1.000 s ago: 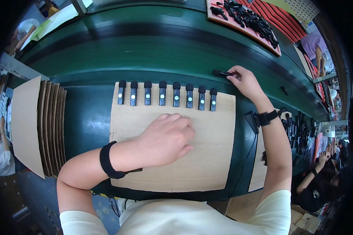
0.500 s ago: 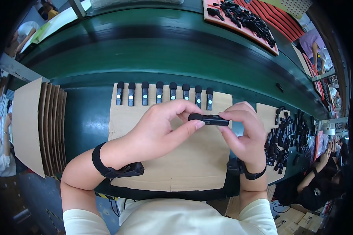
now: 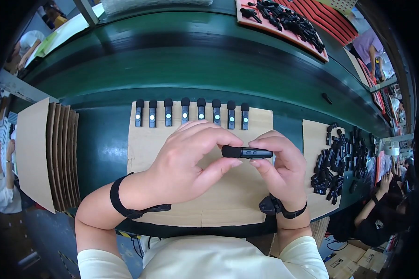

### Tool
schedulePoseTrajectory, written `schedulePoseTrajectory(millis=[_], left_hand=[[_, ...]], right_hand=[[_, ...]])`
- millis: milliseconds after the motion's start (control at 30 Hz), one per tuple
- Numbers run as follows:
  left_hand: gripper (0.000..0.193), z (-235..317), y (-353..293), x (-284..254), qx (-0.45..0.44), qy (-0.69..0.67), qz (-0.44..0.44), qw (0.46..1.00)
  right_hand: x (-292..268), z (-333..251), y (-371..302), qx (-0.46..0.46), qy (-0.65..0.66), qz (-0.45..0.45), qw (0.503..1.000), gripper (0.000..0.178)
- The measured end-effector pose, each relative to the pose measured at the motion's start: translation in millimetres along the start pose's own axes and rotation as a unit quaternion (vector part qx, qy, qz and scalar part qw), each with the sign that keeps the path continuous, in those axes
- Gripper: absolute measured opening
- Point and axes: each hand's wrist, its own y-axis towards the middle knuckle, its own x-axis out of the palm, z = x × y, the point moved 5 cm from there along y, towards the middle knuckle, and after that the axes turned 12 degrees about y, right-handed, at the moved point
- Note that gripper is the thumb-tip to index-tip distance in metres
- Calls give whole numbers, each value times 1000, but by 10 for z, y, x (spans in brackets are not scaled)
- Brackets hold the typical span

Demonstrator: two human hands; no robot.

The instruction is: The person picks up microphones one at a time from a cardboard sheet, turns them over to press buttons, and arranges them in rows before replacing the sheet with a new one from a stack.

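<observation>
Between both hands I hold a small black wireless microphone (image 3: 247, 152) level above a cardboard sheet (image 3: 200, 204). My left hand (image 3: 188, 160) pinches its rounded foam end between thumb and forefinger. The thumb and fingers of my right hand (image 3: 281, 162) grip the body near the other end, where two small side buttons show. Beyond my hands a row of several like microphones (image 3: 185, 111) stretches along the sheet's far edge, foam ends pointing away, each with a pale round spot.
On the right, a heap of black microphones (image 3: 330, 162) lies on another cardboard piece (image 3: 312, 135). Stacked cardboard dividers (image 3: 35, 153) stand at left. A red tray (image 3: 284, 35) of black parts sits at the far right of the green bench (image 3: 163, 56). One loose black piece (image 3: 327, 98) lies on the bench.
The microphone has turned about its length, so its side buttons now face up toward me. My right fingers have shifted along its body toward the foam end.
</observation>
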Motion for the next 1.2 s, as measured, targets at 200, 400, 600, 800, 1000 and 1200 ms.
schedulePoseTrajectory(millis=[200,400,600,800,1000,1200], left_hand=[[29,-27,17,57,-43,-50,-21,998],[33,28,37,69,42,45,12,998],[35,73,23,67,77,82,35,993],[34,70,21,69,74,82,31,993],[33,83,30,69,72,83,32,993],[33,70,45,63,39,60,16,997]], right_hand=[[7,-106,29,-33,-63,-7,997,35],[39,-170,17,-66,-112,0,991,36],[41,-173,7,-93,-123,5,988,35],[59,-208,24,-103,-135,20,985,38],[55,-202,26,-107,-134,24,985,38],[35,-173,13,-98,-121,8,988,38]])
